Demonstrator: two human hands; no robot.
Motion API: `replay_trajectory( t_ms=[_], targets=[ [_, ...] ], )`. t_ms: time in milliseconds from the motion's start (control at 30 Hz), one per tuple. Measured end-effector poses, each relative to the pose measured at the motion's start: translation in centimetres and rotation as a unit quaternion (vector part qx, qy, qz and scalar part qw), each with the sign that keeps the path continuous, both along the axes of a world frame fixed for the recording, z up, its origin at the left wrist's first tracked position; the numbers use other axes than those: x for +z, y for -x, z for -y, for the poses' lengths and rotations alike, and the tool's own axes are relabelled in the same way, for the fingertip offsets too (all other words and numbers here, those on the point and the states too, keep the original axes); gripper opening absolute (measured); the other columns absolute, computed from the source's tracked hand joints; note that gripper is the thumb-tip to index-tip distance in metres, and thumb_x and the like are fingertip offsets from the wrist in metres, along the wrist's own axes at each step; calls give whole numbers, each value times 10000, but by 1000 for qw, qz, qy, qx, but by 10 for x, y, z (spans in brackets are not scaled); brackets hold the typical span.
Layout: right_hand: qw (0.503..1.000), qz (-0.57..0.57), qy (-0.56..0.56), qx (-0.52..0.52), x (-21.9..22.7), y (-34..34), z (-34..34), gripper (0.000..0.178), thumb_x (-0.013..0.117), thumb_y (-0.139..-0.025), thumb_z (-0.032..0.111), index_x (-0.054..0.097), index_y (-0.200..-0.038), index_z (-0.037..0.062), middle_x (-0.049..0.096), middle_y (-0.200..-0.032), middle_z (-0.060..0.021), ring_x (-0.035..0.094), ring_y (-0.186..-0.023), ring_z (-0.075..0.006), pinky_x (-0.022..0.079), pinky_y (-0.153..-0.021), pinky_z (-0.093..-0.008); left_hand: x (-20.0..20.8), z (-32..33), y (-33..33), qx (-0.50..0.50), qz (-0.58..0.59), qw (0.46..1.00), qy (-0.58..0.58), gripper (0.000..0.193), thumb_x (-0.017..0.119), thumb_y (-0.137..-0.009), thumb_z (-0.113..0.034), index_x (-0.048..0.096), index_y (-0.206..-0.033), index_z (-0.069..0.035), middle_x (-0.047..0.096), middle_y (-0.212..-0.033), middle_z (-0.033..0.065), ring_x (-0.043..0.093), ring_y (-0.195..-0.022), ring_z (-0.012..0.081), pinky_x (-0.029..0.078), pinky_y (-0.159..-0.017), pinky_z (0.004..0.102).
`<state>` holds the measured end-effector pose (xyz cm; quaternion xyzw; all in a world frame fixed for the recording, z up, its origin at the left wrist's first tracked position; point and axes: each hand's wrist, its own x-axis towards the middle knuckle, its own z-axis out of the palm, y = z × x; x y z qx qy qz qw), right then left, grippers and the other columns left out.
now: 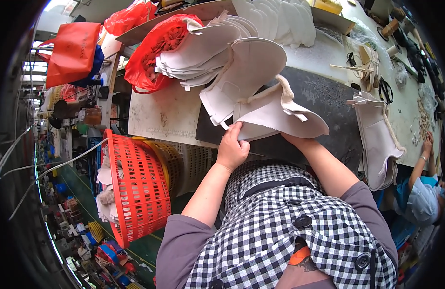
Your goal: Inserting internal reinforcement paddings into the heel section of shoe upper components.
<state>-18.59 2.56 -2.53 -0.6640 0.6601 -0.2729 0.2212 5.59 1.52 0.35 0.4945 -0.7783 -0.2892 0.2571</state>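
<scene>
White piece [285,118]: spread over the near part of the dark mat [328,94] on the bench [157,113], between both hands.
Left hand [233,149]: pinching the near edge of the white piece, fingers closed on it; at risk of creasing or skewing the edge through uneven pull.
Right hand [296,140]: tucked beneath the right-hand flap, fingers hidden, grip impossible to tell; perhaps only propping, hence a possible slip.
Fleece edging [283,86]: raised and curled; prone to folding under if pressed flat carelessly.
Tall panel [261,58]: just behind, joined or merely overlapping, unclear; liable to drag along if caught.
Stack [198,45]: fanned beside the red bag [135,72]; prone to sliding if bumped, with possible spilling of red scraps [167,42] from the open mouth.
Boot-shaped piece [377,135]: apparently overhanging the near bench edge; likely to fall if brushed by the right arm.
</scene>
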Motion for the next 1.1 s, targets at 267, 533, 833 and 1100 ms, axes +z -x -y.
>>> replay_trajectory(
  t_ms=[267,533,833,1100],
  targets=[
    [997,-44,6,65,21,6,7,306,534,-886,275,602,-1110,77,631,-1093,-133,593,-1029,-290,485,-866,-397,-7,-18,23,44,98,986,130,537,618,-812,-48,420,-1294,82,505,-1196,255,525,-1086,427,451,-955,439],
    [998,-42,7,41,20,6,6,198,563,-848,253,642,-887,76,665,-748,-92,650,-761,-272,512,-690,-396,-16,-14,26,92,59,978,176,517,635,-817,-21,476,-1305,37,506,-1242,219,526,-1110,396,448,-955,425],
    [995,-45,-87,-3,26,5,-8,455,587,-848,412,578,-1192,114,610,-1172,-115,541,-1150,-263,420,-992,-374,-24,1,37,179,-64,972,139,340,641,-832,-8,598,-1169,-1,563,-1121,149,589,-980,330,502,-842,377],
    [994,-54,-91,22,19,8,1,461,574,-849,362,541,-1240,119,566,-1249,-107,530,-1171,-248,433,-985,-343,-29,1,35,158,-35,976,148,335,622,-824,-2,569,-1155,-13,536,-1124,148,567,-1002,336,477,-872,394]
  ],
)
